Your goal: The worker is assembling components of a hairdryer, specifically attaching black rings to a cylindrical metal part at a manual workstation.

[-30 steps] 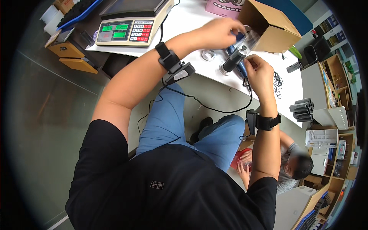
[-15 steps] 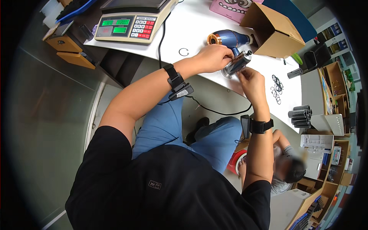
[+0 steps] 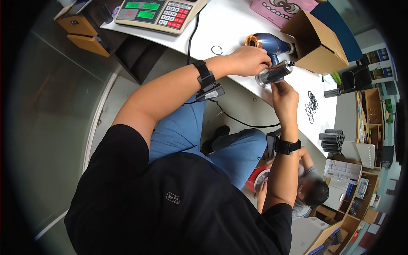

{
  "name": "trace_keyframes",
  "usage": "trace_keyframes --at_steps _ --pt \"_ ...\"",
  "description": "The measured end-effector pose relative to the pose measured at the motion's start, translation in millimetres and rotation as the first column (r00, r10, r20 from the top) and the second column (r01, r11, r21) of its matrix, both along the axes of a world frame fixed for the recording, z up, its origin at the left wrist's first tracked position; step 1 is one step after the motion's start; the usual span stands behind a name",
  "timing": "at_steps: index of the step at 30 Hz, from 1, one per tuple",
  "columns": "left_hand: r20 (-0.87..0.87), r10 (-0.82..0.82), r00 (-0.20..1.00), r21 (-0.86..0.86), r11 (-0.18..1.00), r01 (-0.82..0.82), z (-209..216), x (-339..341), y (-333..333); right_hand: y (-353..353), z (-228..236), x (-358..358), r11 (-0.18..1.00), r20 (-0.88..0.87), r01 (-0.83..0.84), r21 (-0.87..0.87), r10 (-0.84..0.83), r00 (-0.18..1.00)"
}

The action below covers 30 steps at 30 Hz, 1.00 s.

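Note:
A dark, shiny metal cylinder (image 3: 276, 74) with a silver collar at one end and a small black stub at the other lies tilted between my hands, over the table's near edge. My left hand (image 3: 251, 61) is closed at its silver end, with some fingertips hidden behind it. From below, my right hand (image 3: 284, 97) pinches against the cylinder's near side; whether a small part is between those fingertips cannot be made out. Just beyond lies a blue hair dryer (image 3: 275, 43) with a copper-coloured end, its handle partly behind the cylinder.
One open ring (image 3: 217, 50) lies left of the hair dryer, near a scale (image 3: 157, 16). A cardboard box (image 3: 321, 44) and a pink box (image 3: 272, 12) stand behind. Rightward are black rings (image 3: 311, 106), a lone tube (image 3: 332, 93) and grouped dark cylinders (image 3: 332, 141). Another person (image 3: 312, 189) sits at lower right.
The view has shifted, so the tabletop things appear farther right. The cylinder is tipped a little flatter, with both hands still at it. The other person's hand has moved over the red container.

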<state>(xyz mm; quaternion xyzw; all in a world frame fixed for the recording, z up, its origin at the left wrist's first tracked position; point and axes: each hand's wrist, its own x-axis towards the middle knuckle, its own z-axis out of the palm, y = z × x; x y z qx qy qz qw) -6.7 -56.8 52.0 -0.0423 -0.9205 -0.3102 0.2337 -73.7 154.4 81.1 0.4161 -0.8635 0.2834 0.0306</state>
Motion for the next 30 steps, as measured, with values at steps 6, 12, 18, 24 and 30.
trace_keyframes --at_steps 6,12,18,24,30 --pt "0.011 0.012 1.000 0.007 1.000 -0.013 -1 5 1 -3 -2 -2 1.000 -0.009 0.001 -0.001 -0.001 1.000" --pt "0.057 0.087 0.995 -0.080 0.993 -0.082 3 24 9 -5 3 -11 0.999 -0.075 0.042 0.006 -0.042 0.996" --pt "-0.015 0.156 0.988 -0.077 0.985 -0.157 -3 35 31 -15 -3 -10 0.989 -0.181 0.119 0.084 -0.103 0.978" --pt "-0.006 0.209 0.978 0.070 0.976 -0.209 -17 48 52 -16 -17 -3 0.992 -0.046 0.113 0.057 -0.111 0.993" --pt "-0.022 0.241 0.970 0.096 0.966 -0.238 -21 56 55 -16 -17 0 0.996 0.164 0.065 0.062 -0.074 0.984"
